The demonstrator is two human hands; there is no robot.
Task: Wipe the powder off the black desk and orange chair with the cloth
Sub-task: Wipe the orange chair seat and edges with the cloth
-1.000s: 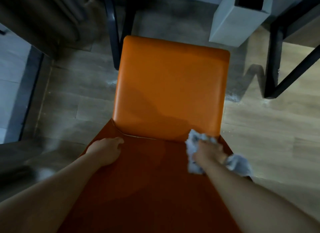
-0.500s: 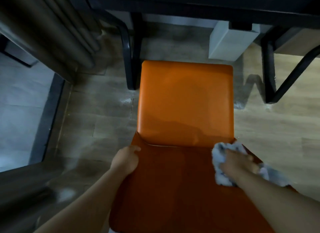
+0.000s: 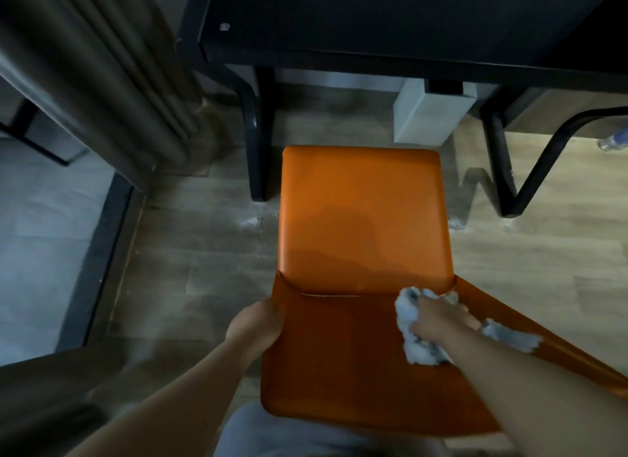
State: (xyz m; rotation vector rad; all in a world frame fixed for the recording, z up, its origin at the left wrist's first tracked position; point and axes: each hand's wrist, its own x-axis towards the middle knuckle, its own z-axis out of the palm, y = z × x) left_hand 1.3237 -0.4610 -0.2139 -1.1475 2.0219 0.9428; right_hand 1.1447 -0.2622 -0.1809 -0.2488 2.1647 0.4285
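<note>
The orange chair (image 3: 363, 218) stands below me, its seat toward the black desk (image 3: 390, 18) at the top and its backrest nearest me. My left hand (image 3: 255, 324) grips the backrest's left edge. My right hand (image 3: 438, 322) holds a crumpled white-grey cloth (image 3: 409, 315) against the backrest's upper right, close to the seam with the seat. A loose end of the cloth sticks out on the right of my wrist. The seat's surface looks plain orange, with no powder that I can make out.
White powder (image 3: 249, 222) lies on the wooden floor at both sides of the seat's front. Black desk legs (image 3: 260, 144) stand left and right of the chair. A grey box (image 3: 430, 116) sits under the desk. Dark curtain folds (image 3: 102, 82) hang at left.
The view has pulled back and tilted up, so the chair appears smaller and the desk top has come into sight. Both hands have kept their places on the backrest.
</note>
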